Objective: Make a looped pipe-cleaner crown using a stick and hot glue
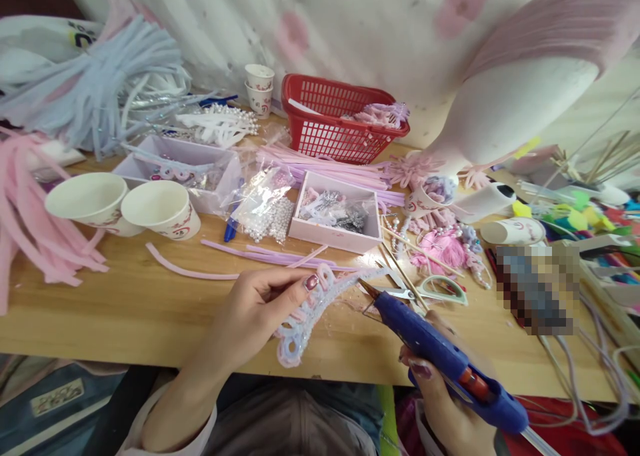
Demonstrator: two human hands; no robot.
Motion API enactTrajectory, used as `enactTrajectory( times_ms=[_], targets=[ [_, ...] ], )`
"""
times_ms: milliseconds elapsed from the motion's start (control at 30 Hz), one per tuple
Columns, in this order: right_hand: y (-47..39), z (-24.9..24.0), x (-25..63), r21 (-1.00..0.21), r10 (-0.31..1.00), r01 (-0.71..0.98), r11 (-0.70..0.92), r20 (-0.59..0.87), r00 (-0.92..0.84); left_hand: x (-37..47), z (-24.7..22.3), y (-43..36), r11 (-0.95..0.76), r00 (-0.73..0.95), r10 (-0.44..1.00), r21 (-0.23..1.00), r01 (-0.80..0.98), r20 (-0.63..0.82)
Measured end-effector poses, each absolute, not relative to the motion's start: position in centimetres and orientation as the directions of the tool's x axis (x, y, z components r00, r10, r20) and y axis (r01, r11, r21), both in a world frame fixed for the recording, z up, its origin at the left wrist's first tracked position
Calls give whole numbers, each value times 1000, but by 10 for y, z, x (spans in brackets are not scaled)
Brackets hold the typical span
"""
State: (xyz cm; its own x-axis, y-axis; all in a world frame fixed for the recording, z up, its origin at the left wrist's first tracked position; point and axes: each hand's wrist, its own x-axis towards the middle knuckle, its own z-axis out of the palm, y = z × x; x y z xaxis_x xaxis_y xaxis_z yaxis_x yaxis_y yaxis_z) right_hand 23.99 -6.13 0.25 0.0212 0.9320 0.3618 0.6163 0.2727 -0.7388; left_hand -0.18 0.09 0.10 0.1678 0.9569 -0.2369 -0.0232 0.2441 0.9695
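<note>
My left hand (265, 309) pinches a pale blue and pink looped pipe-cleaner piece (310, 319) above the table's front part. The piece has curled loops along one side and a thin arm reaching right. My right hand (440, 376) is wrapped round a blue glue gun (435, 349), with a clear glue stick at its rear. The gun's metal nozzle lies at the piece's thin arm; whether they touch is unclear. Just behind the nozzle, green-handled scissors (443, 289) and thin wooden sticks (405, 269) lie on the wood.
Behind my hands are a white box of small parts (335, 236), bagged pearls (270, 219) and a red basket (325, 133). Two paper cups (160, 209) (90, 199) stand left, near pink pipe cleaners (35, 223). A mannequin form (520, 103) rises at the back right.
</note>
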Motion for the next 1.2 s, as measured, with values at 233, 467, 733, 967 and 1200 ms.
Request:
enactTrajectory(
  times_ms=[233, 467, 733, 967, 1200],
  targets=[
    [-62, 2, 241, -770, 924, 561, 303, 383, 26, -3, -1, 0, 252, 168, 957, 965, -68, -238],
    [-61, 0, 248, -733, 916, 591, 337, 400, -27, 0, 2, 1, 288, 180, 948, 947, -140, -261],
    [-63, 1, 244, -762, 934, 574, 300, 356, -15, 5, 9, -5, 352, 74, 936, 923, -155, -345],
    [-65, 2, 241, -752, 933, 599, 274, 358, 23, 4, 8, -4, 362, 74, 932, 923, -128, -355],
    [-65, 5, 243, -726, 941, 642, 248, 339, 19, 8, 15, -8, 389, -5, 919, 911, -137, -394]
  ],
)
